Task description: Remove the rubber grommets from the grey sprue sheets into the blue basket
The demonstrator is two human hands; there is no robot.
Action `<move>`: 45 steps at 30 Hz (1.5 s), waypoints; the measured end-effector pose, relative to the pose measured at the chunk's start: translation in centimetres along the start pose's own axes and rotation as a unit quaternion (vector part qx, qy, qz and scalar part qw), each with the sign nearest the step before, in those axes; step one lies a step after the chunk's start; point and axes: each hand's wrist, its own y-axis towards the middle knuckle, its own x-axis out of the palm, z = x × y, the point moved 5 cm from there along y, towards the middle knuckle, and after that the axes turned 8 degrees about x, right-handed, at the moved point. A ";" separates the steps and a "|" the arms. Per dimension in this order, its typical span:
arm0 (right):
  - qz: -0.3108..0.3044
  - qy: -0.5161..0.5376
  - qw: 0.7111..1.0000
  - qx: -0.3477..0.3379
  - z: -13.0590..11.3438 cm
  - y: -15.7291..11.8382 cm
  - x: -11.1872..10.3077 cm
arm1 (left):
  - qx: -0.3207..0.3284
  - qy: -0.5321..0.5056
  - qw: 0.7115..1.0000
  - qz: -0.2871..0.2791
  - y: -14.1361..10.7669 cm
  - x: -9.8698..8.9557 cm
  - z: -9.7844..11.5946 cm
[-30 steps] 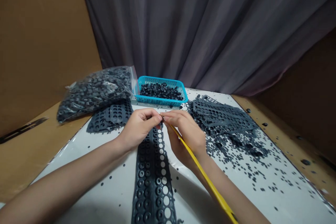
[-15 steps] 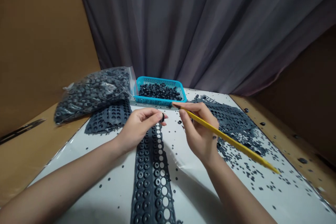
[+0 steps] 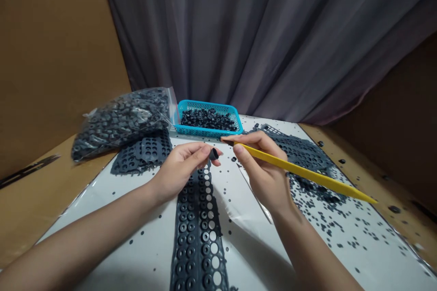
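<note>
Small black hollow piece (image 3: 213,154), being pinched between the thumb and fingertips of the left hand (image 3: 184,166), just above the far end of the strip below. Now turning its open round end toward view, after showing only a thin dark edge half a second ago. Being held by the left alone: no longer meeting the right hand (image 3: 268,177), as a second ago, but standing apart from it. Gripping, in that right hand, a slim yellow tool with a dark tip (image 3: 307,172), now pointing past the piece toward the basket instead of working at it. Seemingly marking a break in the tool work on this piece, perhaps for looking it over; not showing whether finished.

Running beneath the left fingers, toward the wearer: a long black strip of ring-shaped mouldings (image 3: 198,236), showing round holes along its right side. Lying farther out, on a glossy white tabletop (image 3: 146,254): a bright blue plastic basket (image 3: 208,132), holding small black parts; a bulging clear plastic bag of black parts (image 3: 119,122); black perforated sheets (image 3: 305,152) at right, among scattered black discs.
</note>
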 end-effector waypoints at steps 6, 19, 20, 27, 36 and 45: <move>-0.070 0.090 0.993 0.030 0.1 -0.1 0.7 | -0.005 -0.011 1.000 0.002 0.2 -0.1 -0.3; -0.075 0.017 0.997 -0.006 -0.4 -0.4 1.0 | 0.004 0.012 1.000 0.000 0.4 -0.3 -0.5; -0.074 0.015 0.997 -0.007 -0.4 -0.4 1.0 | 0.006 0.012 1.000 -0.002 0.4 -0.3 -0.5; -0.078 0.013 0.997 -0.006 -0.4 -0.4 1.0 | 0.015 0.013 1.000 0.000 0.4 -0.3 -0.6; -0.065 -0.043 0.996 -0.030 -0.6 -0.3 1.0 | 0.009 0.022 1.000 -0.005 0.5 -0.2 -0.7; -0.070 -0.090 0.991 -0.070 -0.4 -0.5 1.3 | 0.003 0.033 0.999 0.006 0.5 -0.5 -1.1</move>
